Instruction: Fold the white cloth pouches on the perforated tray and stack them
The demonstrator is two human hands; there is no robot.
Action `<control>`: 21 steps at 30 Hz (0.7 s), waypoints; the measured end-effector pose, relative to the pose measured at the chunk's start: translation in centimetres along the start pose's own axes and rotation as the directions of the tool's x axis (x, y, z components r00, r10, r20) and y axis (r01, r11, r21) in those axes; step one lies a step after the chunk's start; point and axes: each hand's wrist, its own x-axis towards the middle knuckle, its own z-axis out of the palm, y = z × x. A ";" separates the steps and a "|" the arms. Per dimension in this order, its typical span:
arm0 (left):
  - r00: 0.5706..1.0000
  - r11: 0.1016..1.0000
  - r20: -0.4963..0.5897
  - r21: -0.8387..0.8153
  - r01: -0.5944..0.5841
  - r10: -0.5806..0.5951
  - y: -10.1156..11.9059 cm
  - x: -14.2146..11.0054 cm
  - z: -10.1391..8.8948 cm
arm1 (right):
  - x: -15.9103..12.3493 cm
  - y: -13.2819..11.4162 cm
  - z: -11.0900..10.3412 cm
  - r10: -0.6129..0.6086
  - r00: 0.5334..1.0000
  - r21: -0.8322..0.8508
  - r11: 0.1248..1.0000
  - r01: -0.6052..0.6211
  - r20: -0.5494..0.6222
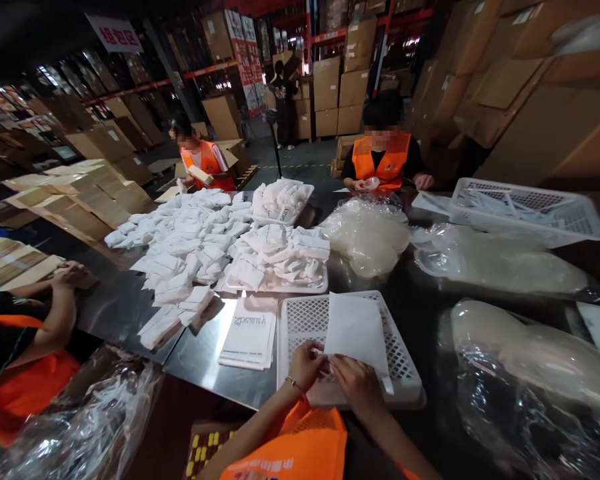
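Warehouse table (pixel 205 353) holds a white basket (pixel 300 320). Left hand (pixel 306 365) and right hand (pixel 357 381) (fingers pinching) grasp a white pouch (pixel 355 330).

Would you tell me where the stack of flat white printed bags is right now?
In the head view, the stack of flat white bags lies on the metal table, just left of the white perforated tray where the left hand and right hand hold a white pouch.

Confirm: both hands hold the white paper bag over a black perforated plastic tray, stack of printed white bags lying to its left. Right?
Not quite. In the head view the perforated plastic tray is white, not black. The rest stands: left hand and right hand hold the white paper bag, with the stack of printed white bags to the tray's left.
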 end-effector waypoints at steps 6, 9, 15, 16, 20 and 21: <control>0.999 0.979 0.016 -0.200 0.051 -0.049 0.1 -0.1 0.3 | 0.6 -1.1 -1.0 -0.024 0.995 0.058 0.998 0.030 -0.101; 1.000 0.975 0.002 -0.220 0.022 -0.022 0.0 -0.2 0.7 | 0.6 -1.3 -1.2 0.003 0.998 -0.019 1.000 -0.004 -0.064; 0.989 0.964 -0.133 -0.246 -0.097 0.066 0.1 -0.6 1.4 | 0.6 -2.5 -0.4 0.014 0.999 0.070 0.997 -0.011 -0.036; 0.982 0.970 -0.171 -0.215 -0.114 0.078 0.3 -0.7 1.3 | 0.2 -2.2 -0.9 0.033 0.999 0.169 0.985 -0.026 -0.040; 0.976 0.986 -0.174 -0.076 -0.148 0.133 0.1 -1.1 0.1 | -5.2 3.1 -6.4 0.343 0.939 0.629 0.737 -0.247 -0.033; 0.979 0.986 -0.137 -0.042 -0.159 0.152 -0.1 -1.3 -0.3 | -7.4 5.3 -8.3 0.452 0.892 0.678 0.663 -0.318 -0.023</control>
